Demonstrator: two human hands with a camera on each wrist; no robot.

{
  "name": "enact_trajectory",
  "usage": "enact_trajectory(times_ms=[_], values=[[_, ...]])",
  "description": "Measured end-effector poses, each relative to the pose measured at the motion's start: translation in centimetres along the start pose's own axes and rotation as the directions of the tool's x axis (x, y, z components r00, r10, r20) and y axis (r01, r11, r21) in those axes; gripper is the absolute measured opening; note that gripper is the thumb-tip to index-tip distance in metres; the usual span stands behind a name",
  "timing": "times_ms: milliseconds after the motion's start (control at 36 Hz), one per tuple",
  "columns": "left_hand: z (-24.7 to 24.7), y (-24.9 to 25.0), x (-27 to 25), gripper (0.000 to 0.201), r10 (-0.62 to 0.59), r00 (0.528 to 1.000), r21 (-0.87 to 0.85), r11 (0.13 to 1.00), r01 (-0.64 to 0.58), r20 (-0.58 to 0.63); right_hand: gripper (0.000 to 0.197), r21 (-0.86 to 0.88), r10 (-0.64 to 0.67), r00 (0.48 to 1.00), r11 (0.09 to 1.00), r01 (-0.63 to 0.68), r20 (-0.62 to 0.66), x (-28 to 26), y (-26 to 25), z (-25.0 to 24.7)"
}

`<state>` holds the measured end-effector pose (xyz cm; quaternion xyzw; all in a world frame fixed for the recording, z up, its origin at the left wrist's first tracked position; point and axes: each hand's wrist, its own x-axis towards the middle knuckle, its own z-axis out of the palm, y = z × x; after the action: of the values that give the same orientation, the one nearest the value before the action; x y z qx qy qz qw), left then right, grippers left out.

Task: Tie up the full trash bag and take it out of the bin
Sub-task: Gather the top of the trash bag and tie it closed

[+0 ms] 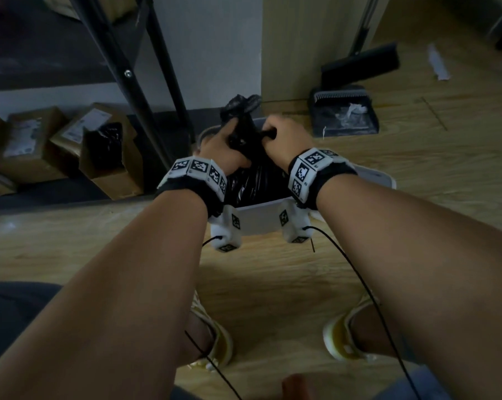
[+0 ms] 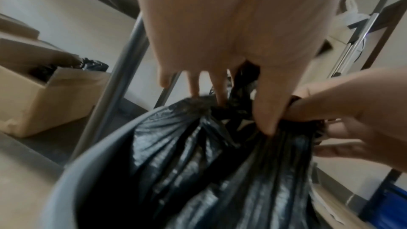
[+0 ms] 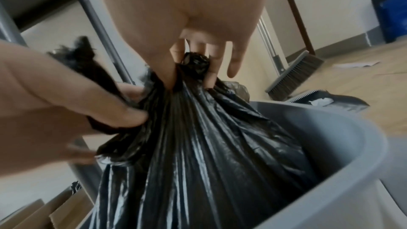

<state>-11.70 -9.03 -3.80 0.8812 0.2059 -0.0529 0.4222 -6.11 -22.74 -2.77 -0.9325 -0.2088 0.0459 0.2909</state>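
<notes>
A black trash bag sits inside a pale grey bin on the wooden floor. Its top is gathered into two twisted ends above the rim. My left hand grips the left end, whose loose tip sticks up behind it. My right hand pinches the right end between thumb and fingers. Both hands are close together over the bin's far side.
A dark metal shelf leg stands just left of the bin, with cardboard boxes under the shelf. A dustpan and broom lean at the wall to the right. My feet in yellow shoes are near the bin.
</notes>
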Motion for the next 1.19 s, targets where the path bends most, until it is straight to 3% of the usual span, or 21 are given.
enact_trajectory(times_ms=[28,83,167,333,472,583,694,806,1028,1194], values=[[0.2,0.2,0.0,0.093,-0.006,0.999,0.032,0.999,0.004,0.046,0.016,0.0,0.011,1.0,1.0,-0.011,-0.005,-0.1,0.0,0.0],[0.6,1.4,-1.0,0.074,-0.008,0.997,0.109,0.994,0.0,0.078,0.018,-0.004,0.046,0.999,0.999,-0.046,-0.021,-0.1,0.2,0.0],[0.7,1.7,-1.5,0.044,-0.014,0.998,0.138,0.99,0.023,-0.061,0.014,-0.012,0.084,0.994,0.996,-0.085,-0.068,-0.2,0.5,-0.2],[-0.4,0.8,-1.3,0.014,0.045,0.977,0.14,0.99,-0.015,-0.211,0.014,-0.011,0.163,0.978,0.986,-0.166,-0.128,-0.4,0.9,-1.3],[-2.0,0.2,-1.2,0.029,-0.069,0.939,-0.073,0.996,0.047,-0.338,0.031,0.072,0.312,0.945,0.949,-0.306,-0.101,-0.9,1.1,-2.3],[-2.9,0.4,-1.1,0.032,-0.134,0.919,-0.121,0.988,0.095,-0.371,0.017,0.049,0.336,0.936,0.942,-0.332,-0.102,-1.3,0.4,-3.1],[-3.4,1.6,-1.7,0.036,-0.15,0.906,-0.1,0.988,0.12,-0.395,0.033,0.018,0.36,0.924,0.932,-0.361,-0.127,-1.5,-0.4,-3.8],[-3.8,2.7,-2.2,0.038,-0.143,0.915,-0.117,0.987,0.106,-0.377,0.042,0.06,0.351,0.923,0.936,-0.346,-0.157,-1.7,-1.1,-4.7],[-5.1,4.5,-2.8,0.021,-0.187,0.884,-0.323,0.945,0.043,-0.429,0.029,0.301,0.365,0.904,0.908,-0.293,-0.222,-1.6,-2.4,-6.2],[-6.2,5.4,-3.2,0.019,-0.145,0.891,-0.227,0.973,0.049,-0.429,0.028,0.295,0.277,0.937,0.933,-0.209,-0.214,-1.6,-2.6,-6.6]])
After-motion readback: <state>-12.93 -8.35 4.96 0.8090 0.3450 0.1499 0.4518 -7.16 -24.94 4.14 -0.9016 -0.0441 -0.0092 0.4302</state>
